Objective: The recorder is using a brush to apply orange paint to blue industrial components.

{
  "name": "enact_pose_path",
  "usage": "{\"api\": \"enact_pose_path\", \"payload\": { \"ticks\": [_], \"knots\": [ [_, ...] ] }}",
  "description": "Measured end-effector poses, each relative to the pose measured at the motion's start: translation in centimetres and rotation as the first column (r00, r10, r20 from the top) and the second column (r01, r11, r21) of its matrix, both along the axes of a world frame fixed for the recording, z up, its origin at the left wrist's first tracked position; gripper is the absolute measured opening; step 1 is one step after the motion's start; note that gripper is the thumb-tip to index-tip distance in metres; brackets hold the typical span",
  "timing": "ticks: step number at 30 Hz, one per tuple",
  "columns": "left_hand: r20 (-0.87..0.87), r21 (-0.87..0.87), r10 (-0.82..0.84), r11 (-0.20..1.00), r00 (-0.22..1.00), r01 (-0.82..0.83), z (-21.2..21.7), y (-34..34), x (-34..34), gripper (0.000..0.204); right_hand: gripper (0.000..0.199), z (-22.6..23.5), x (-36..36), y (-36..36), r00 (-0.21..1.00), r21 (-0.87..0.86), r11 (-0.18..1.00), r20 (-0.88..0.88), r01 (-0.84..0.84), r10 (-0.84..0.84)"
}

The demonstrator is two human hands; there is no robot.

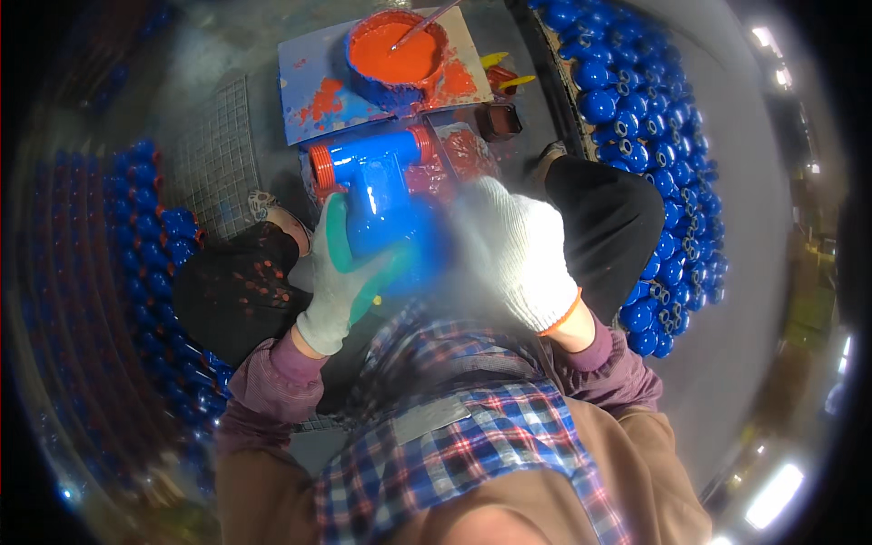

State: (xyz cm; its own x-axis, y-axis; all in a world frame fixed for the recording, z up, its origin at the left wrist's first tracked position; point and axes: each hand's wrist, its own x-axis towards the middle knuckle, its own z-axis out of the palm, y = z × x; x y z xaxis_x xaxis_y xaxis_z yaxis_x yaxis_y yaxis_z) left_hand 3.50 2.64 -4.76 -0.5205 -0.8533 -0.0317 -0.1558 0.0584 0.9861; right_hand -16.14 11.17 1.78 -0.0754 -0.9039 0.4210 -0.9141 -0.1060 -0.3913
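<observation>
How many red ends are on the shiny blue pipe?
2 in view: the left red end and the right red end, both on the top crosspiece of the blue pipe. Its lower part is blurry, so another might be hidden.

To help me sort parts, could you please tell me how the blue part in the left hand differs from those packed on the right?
The held blue part has red, ridged ends, while the packed blue parts show greyish openings. The held blue part is in the gloved left hand, whereas the packed blue parts sit crowded together. Both are glossy blue.
</observation>
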Motion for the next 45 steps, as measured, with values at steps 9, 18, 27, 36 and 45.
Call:
{"api": "enact_pose_path", "payload": {
  "ticks": [9, 18, 27, 36, 45],
  "knots": [
    [-0.023, 0.091, -0.025, 0.995, 0.999, 0.027, 1.0, -0.4, -0.3, 0.072, 0.013, 0.0, -0.6, -0.2, 1.0, 0.048, 0.999, -0.015, -0.007, 0.007],
    [-0.05, 0.082, -0.002, 0.997, 0.999, 0.006, 1.0, -0.4, -0.4, 0.066, 0.008, 2.3, -1.7, 3.5, 0.972, 0.197, 0.975, 0.189, 0.102, -0.139],
    [0.074, -0.147, -0.135, 0.978, 0.988, 0.145, 1.0, -0.9, 0.1, 0.082, 0.011, 3.0, -1.9, 1.9, 0.981, 0.059, 0.993, 0.158, 0.105, -0.113],
    [0.023, 0.051, -0.099, 0.994, 0.995, 0.098, 2.0, -0.7, -0.4, 0.077, 0.01, -0.2, -6.6, 2.6, 0.961, 0.132, 0.952, -0.026, 0.276, -0.275],
    [-0.277, 0.384, -0.038, 0.912, 0.96, 0.147, 0.5, -0.2, -0.5, 0.046, 0.013, 4.9, -6.5, 7.2, 0.813, 0.106, 0.905, 0.406, 0.412, -0.418]
  ]
}}
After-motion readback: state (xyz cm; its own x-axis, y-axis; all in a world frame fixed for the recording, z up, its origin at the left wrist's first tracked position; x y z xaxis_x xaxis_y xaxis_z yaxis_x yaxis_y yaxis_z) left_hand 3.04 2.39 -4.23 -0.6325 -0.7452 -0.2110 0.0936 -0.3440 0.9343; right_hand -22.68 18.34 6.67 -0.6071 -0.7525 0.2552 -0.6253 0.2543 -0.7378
